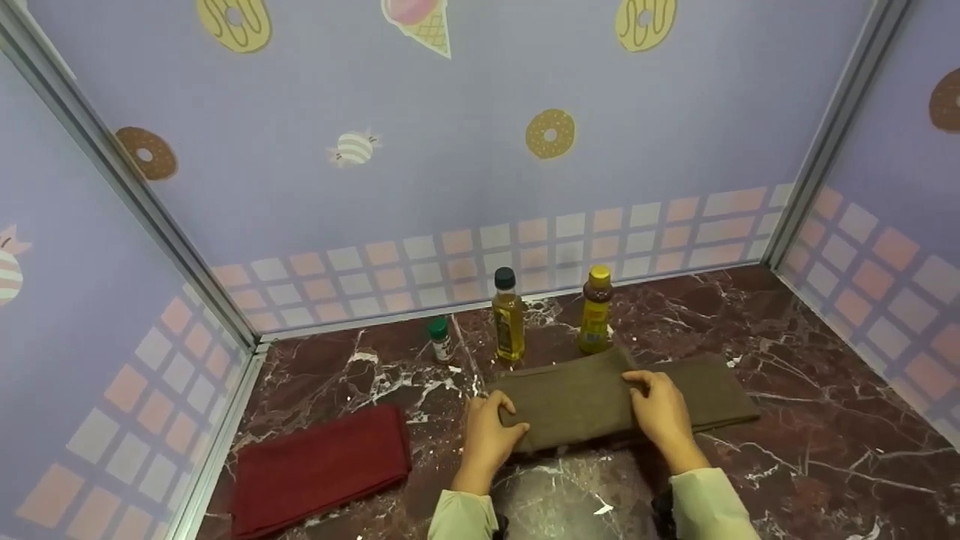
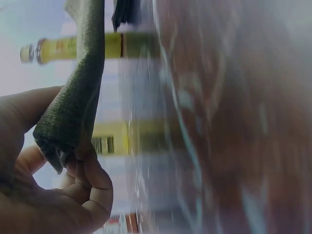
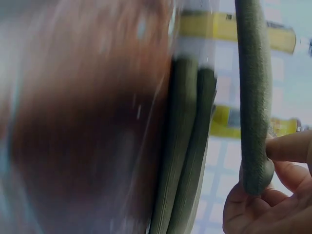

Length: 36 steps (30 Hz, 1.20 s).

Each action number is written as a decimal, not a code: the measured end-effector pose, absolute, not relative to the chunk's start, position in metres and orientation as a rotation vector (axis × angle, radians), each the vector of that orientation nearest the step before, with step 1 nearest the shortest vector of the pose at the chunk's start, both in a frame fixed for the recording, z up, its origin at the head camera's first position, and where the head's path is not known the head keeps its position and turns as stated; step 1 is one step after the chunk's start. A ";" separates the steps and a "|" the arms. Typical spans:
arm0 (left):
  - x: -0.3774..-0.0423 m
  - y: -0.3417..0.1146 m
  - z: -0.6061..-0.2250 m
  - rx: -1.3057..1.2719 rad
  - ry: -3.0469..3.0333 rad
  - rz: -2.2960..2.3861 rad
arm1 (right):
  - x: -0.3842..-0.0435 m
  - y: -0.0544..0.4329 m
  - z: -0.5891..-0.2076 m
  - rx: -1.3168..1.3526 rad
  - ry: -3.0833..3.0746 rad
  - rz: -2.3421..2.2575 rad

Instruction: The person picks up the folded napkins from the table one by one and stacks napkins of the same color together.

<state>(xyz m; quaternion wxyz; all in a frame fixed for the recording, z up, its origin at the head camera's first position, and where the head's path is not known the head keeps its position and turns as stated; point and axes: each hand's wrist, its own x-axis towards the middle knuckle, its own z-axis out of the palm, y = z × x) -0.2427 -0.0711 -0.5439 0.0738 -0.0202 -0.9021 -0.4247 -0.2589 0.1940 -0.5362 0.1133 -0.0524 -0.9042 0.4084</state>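
Observation:
Both hands hold a folded olive-green cloth (image 1: 570, 405) by its two ends, raised off the tabletop in the wrist views. My left hand (image 1: 491, 435) pinches the left end between thumb and fingers; up close, the left wrist view shows the cloth's edge (image 2: 73, 107) bunched there. At the opposite end, my right hand (image 1: 664, 412) grips the rounded fold (image 3: 256, 156) of the cloth. More folded olive-green fabric (image 1: 709, 394) lies flat on the table to the right, partly behind the right hand. Its stacked layers (image 3: 183, 146) show below the held part in the right wrist view.
A folded dark red cloth (image 1: 322, 469) lies at the left. Along the back stand a small green-capped jar (image 1: 440, 341), a dark-capped oil bottle (image 1: 508, 322) and a yellow-capped bottle (image 1: 596, 311), the last two just behind the olive cloth. Patterned walls enclose the marbled table (image 1: 810, 442).

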 end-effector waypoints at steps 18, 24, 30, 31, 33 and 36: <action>-0.245 0.008 -0.552 -0.225 -2.610 -1.357 | -0.259 0.255 -0.537 -0.350 -2.532 1.080; -0.244 0.030 -0.553 -0.256 -2.673 -1.374 | -0.259 0.271 -0.538 -0.417 -2.506 1.070; -0.245 0.044 -0.554 -0.292 -2.731 -1.431 | -0.257 0.283 -0.539 -0.442 -2.510 1.057; -0.245 0.045 -0.555 -0.303 -2.734 -1.441 | -0.257 0.285 -0.539 -0.443 -2.515 1.049; -0.245 0.048 -0.555 -0.326 -2.738 -1.441 | -0.256 0.288 -0.540 -0.453 -2.534 1.041; -0.245 0.052 -0.556 -0.345 -2.736 -1.408 | -0.256 0.293 -0.542 -0.475 -2.564 1.030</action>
